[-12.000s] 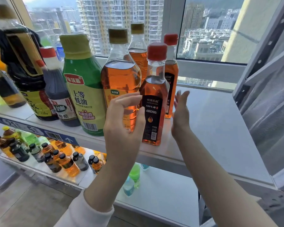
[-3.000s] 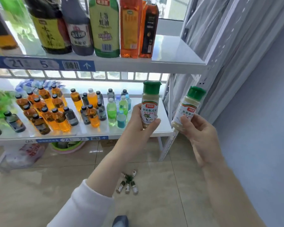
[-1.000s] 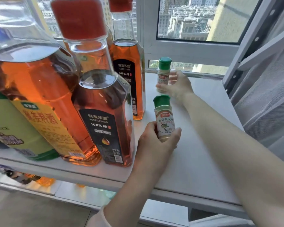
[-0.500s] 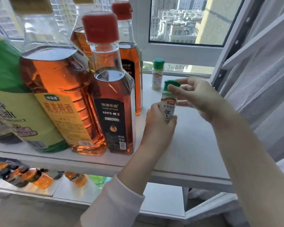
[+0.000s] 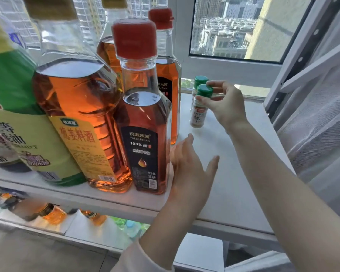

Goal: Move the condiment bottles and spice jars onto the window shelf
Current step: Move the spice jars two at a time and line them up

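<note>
Two spice jars now stand on the window shelf (image 5: 234,173); the near jar (image 5: 199,112) has passed hands. The right hand (image 5: 226,107) pinches it below its cap, and the left hand (image 5: 190,163) hangs spread, empty.

The left half of the shelf (image 5: 234,173) is walled off by tall bottles, the nearest a red-capped oil bottle (image 5: 145,134) right beside my open left hand (image 5: 190,163), so I can't pass there. To the right the shelf is bare from the front edge back to the window frame (image 5: 234,65), with the curtain (image 5: 322,124) hanging along that side. At the back, two green-capped jars (image 5: 199,112) stand beside the rear oil bottle (image 5: 168,79), my right hand (image 5: 224,107) on the nearer one.
</note>
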